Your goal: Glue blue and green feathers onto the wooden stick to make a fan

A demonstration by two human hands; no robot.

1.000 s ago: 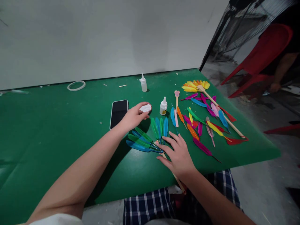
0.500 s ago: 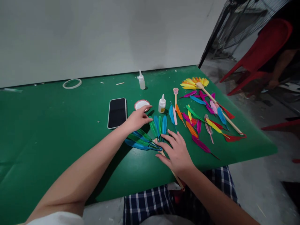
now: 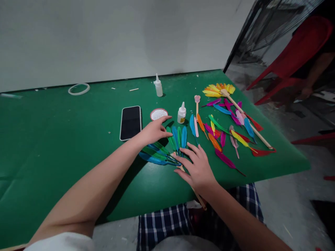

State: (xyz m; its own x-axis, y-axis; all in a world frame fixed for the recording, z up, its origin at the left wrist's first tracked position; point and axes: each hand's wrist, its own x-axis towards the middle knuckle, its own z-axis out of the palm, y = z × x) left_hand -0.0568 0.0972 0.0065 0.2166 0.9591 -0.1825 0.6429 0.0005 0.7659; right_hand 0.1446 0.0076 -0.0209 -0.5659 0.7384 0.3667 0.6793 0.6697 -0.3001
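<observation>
A fan of blue and green feathers [image 3: 154, 156] lies on the green table, spread around the head of a wooden stick [image 3: 199, 198] that reaches past the table's front edge. My right hand [image 3: 196, 166] rests over the base of the fan, fingers apart, the index fingertip touching the quills and the thumb beside the stick. My left hand [image 3: 155, 131] hovers at the upper feather tips with thumb and index finger apart; its other fingers are partly hidden. Part of the fan is covered by that hand. I cannot tell whether the left thumb touches a green feather [image 3: 171, 140].
A phone [image 3: 130, 122], a white round lid [image 3: 158, 114] and two glue bottles [image 3: 181, 113] [image 3: 158, 86] stand beyond my hands. Loose feathers [image 3: 215, 142] and a yellow feather fan [image 3: 219, 90] lie right. A tape ring [image 3: 79, 89] is far left. Someone sits by a red chair [image 3: 305, 48].
The view has shifted slightly. Both hands keep nearly the same place over the feather fan, and the left hand uncovers a little more of the white lid.
</observation>
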